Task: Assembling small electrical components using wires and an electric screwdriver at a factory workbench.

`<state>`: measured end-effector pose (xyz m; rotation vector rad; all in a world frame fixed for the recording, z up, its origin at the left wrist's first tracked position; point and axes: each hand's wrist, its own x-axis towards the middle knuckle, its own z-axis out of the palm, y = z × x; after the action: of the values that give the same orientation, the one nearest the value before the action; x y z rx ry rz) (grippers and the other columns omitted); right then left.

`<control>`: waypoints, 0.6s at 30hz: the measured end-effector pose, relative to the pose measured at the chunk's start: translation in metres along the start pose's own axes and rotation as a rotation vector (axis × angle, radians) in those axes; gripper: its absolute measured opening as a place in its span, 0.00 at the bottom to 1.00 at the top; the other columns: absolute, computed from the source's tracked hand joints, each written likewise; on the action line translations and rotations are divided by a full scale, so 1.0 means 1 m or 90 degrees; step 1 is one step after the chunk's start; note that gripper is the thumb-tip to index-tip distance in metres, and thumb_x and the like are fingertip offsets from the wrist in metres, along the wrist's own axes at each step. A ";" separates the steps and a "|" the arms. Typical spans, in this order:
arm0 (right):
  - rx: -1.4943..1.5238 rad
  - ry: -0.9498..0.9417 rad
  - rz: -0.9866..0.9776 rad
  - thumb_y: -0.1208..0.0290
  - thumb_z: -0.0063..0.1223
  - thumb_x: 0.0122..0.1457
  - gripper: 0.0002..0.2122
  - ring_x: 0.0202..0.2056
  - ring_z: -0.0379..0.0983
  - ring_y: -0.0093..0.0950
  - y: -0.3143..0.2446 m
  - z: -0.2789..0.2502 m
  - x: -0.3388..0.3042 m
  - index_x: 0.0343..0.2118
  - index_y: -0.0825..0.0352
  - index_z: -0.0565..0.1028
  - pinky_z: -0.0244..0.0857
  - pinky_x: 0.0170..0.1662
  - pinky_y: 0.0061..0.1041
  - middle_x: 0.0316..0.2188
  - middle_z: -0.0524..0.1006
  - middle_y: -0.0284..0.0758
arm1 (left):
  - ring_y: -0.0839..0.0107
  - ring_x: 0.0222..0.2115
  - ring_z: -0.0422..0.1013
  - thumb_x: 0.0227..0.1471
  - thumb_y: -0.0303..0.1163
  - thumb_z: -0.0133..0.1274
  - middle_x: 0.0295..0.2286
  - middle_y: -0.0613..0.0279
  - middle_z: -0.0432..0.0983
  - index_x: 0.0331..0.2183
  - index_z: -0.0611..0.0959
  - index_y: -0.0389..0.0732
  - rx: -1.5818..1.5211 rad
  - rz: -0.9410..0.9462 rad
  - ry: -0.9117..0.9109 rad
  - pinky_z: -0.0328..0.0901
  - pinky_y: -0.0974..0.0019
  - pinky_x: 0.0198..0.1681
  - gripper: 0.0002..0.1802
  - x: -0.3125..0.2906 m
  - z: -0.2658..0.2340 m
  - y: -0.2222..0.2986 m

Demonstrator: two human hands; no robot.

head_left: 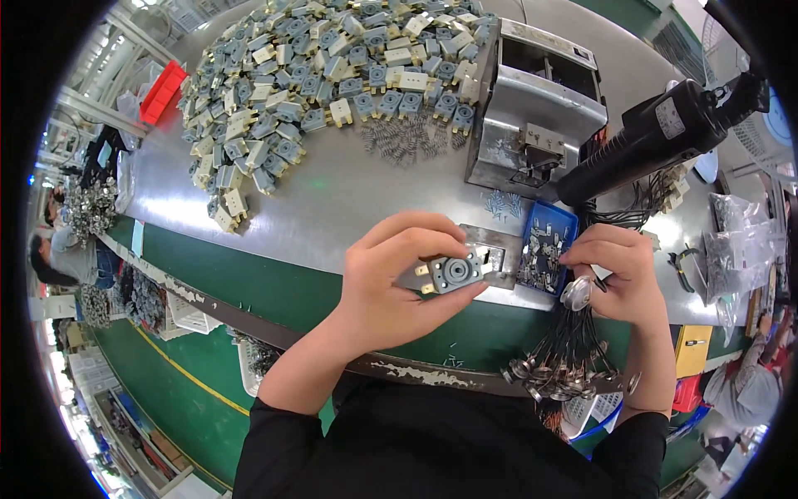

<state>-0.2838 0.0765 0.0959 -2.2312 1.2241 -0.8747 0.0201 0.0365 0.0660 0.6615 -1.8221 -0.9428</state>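
My left hand (391, 279) grips a small grey switch block (456, 272) with a round centre and brass terminals, held over a metal fixture plate (499, 245) near the table's front edge. Closed fingers of my right hand (622, 270) sit at the right side of a blue tray (554, 214) of small metal parts. Under those fingers is a shiny round metal piece (576, 293), at the top of a bundle of dark wires (573, 333) with round metal ends hanging over the edge. My fingers seem to hold a part of this bundle, but their tips are partly hidden.
A large heap of grey-and-cream switch blocks (316, 75) covers the far table, with loose springs (407, 140) before it. A metal press (536, 108) and black cylinder (648, 137) stand at far right. Small screws (502, 204) lie beside the tray; pliers (683, 270) lie further right.
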 end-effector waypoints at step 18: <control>-0.003 0.021 -0.007 0.84 0.55 0.43 0.11 0.26 0.77 0.31 0.000 -0.002 -0.006 0.31 0.68 0.82 0.71 0.29 0.28 0.26 0.80 0.37 | 0.70 0.22 0.76 0.40 0.22 0.64 0.25 0.58 0.78 0.38 0.83 0.35 -0.007 -0.128 -0.198 0.70 0.67 0.26 0.18 0.027 0.020 -0.019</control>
<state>-0.2874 0.0815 0.0954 -2.2366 1.2309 -0.9171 -0.0083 0.0112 0.0588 0.7330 -2.0472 -1.2436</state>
